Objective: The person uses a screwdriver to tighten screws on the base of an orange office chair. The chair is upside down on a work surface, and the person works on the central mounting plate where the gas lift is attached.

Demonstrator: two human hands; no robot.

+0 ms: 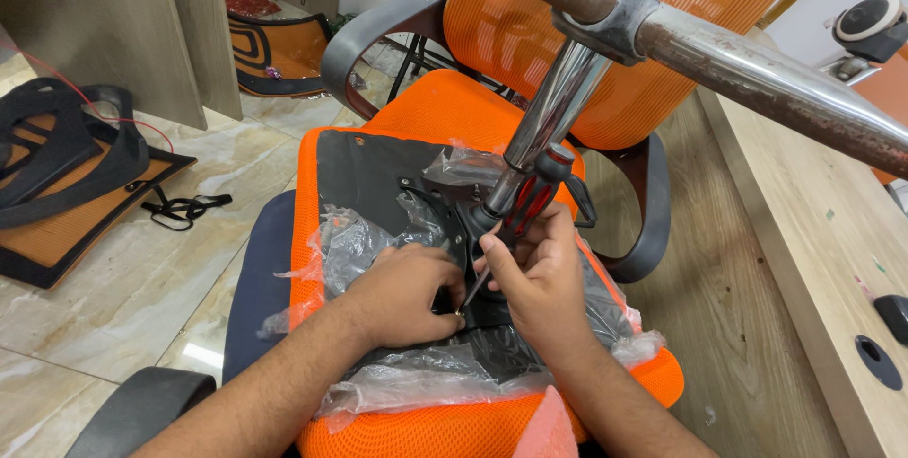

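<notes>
An upturned orange mesh chair seat point(445, 425) lies in front of me, its black underside plate point(369, 169) partly covered by torn clear plastic wrap point(355, 240). A chrome gas-lift column point(558, 103) rises from the black seat mechanism to a rusty metal chair base point(757, 75) overhead. My right hand point(534, 273) grips a red-and-black screwdriver point(515, 217), its tip angled down at the mechanism. My left hand point(407, 292) rests on the plate beside the tip, fingers pinched at a small screw.
A second orange mesh chair point(530, 37) with grey armrests stands behind. Another orange and black chair part point(66, 193) lies on the tile floor at left. A wooden desk point(823, 259) runs along the right. A dark chair point(251, 278) supports the seat.
</notes>
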